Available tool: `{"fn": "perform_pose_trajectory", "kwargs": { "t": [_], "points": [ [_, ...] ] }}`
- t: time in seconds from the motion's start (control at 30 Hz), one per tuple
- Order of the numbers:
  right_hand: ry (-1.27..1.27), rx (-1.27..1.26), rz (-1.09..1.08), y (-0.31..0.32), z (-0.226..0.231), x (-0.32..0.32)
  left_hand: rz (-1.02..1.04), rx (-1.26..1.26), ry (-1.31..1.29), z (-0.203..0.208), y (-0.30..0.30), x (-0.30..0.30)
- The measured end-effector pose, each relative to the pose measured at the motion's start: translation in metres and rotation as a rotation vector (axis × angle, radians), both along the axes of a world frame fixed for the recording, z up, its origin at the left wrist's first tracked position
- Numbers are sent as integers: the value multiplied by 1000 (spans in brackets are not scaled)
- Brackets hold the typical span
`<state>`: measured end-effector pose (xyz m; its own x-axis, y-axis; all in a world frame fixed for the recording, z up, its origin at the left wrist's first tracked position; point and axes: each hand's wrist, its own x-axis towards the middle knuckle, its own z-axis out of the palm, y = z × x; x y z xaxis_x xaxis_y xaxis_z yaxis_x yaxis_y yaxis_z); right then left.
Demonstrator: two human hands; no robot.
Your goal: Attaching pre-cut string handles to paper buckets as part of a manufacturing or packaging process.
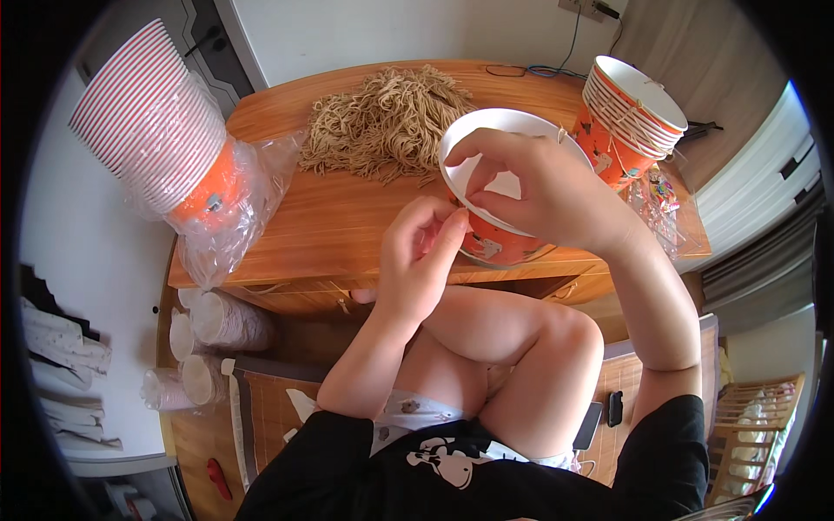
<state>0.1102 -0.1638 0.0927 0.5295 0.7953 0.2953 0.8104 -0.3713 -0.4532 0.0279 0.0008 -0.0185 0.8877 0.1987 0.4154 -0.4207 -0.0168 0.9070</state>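
A white-lined orange paper bucket (497, 247) with printed animal pictures stands at the table's front edge. My left hand (421, 260) is at the bucket's near left rim, thumb and forefinger pinched together. What lies between those fingertips is too small to make out. Over the bucket's mouth, my right hand (552, 191) is bent, its thumb meeting a finger in a pinch and the forefinger raised. Anything in this pinch is hidden. A bit of cord shows at the bucket's far right rim. Behind the bucket lies a big heap of tan cords (382, 122).
On the left of the wooden table (321, 217), a tall stack of buckets (156, 122) leans in clear plastic. A shorter stack with cord handles (625, 122) stands at the back right, near a small colourful packet (662, 193). Wrapped white tubs (228, 319) sit on the floor.
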Motion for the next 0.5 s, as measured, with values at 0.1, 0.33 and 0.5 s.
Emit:
{"fn": "perform_pose_trajectory", "kwargs": {
  "t": [0.1,0.33,0.5],
  "points": [
    [-12,165,-66,2,-2,-13,-243,-242,151,10,0,-6],
    [-536,314,-32,1,-25,-56,-270,-269,174,0,11,-9],
    [-804,314,-138,0,-66,-66,-321,-309,269,2,10,-1]
  ]
}}
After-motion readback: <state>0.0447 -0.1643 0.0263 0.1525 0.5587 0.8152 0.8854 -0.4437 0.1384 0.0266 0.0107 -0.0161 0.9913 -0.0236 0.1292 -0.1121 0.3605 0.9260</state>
